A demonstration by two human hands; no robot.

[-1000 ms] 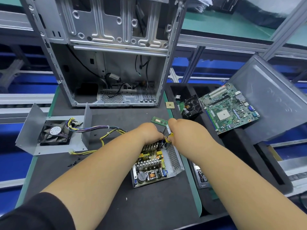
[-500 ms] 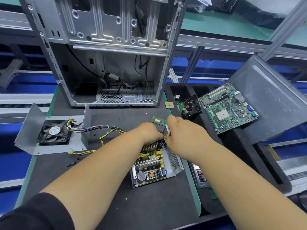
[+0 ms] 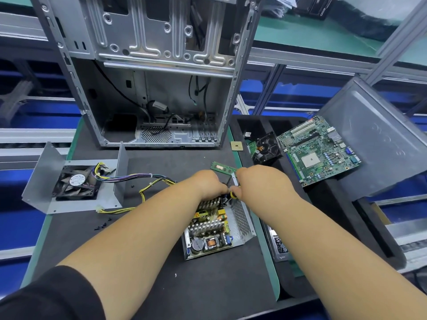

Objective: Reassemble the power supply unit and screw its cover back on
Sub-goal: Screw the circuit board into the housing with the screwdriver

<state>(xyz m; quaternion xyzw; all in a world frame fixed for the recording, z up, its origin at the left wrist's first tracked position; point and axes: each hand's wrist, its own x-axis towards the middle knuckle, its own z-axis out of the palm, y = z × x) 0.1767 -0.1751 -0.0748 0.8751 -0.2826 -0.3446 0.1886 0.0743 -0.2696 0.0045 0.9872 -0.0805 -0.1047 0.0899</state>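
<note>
Both hands are barely shifting since the earlier frames; I am seeing the right hand (image 3: 261,185) edging slightly toward the left hand (image 3: 208,185) over the far end of the power supply unit (image 3: 217,227).

Item: power supply unit, cover off, lying open on the desk (image 3: 161,285), long axis running away from me and tilting right. Board and heatsinks are sitting inside its metal tray.

Item: left hand, fingers curling down at the unit's far edge; what they are holding I cannot tell. Right hand is pinching a small yellow-and-black part (image 3: 232,195), identity unclear.

Item: cover with fan (image 3: 76,181), lying well left, nearer the left hand, joined by the wire bundle (image 3: 147,181).

Item: loose screws (image 3: 101,225), on the desk near the cover.

Item: foam tray (image 3: 335,215), holding motherboard (image 3: 318,148) and cooler fan (image 3: 268,144).
</note>
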